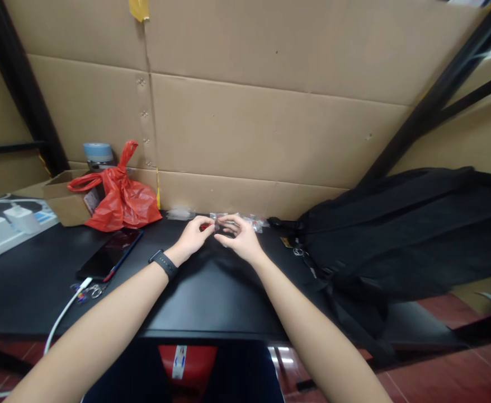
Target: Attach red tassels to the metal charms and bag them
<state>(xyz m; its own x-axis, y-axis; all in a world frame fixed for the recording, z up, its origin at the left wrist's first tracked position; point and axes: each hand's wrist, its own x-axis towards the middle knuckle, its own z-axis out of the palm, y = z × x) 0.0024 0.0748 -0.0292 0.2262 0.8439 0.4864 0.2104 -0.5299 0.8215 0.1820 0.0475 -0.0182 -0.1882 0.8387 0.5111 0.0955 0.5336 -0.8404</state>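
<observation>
My left hand (193, 237), with a dark watch (164, 264) on its wrist, pinches a small red item (204, 227) between thumb and fingers. The fingers hide most of it, so its kind is unclear. Close beside it on the right, my right hand (242, 240) has its thumb and fingers curved apart. Its fingertips are near the small item; whether they touch it I cannot tell. Just behind the hands lie several small clear plastic packets (257, 223) with bits of red in them. Left of these is a whitish clear packet (180, 214).
On the black table (212, 302) are a phone (112, 254) with a white cable (67, 308), a red plastic bag (123, 201), a cardboard box (67, 204) and a power strip (14, 232). A black backpack (413, 229) fills the right side. Cardboard (245, 129) walls the back.
</observation>
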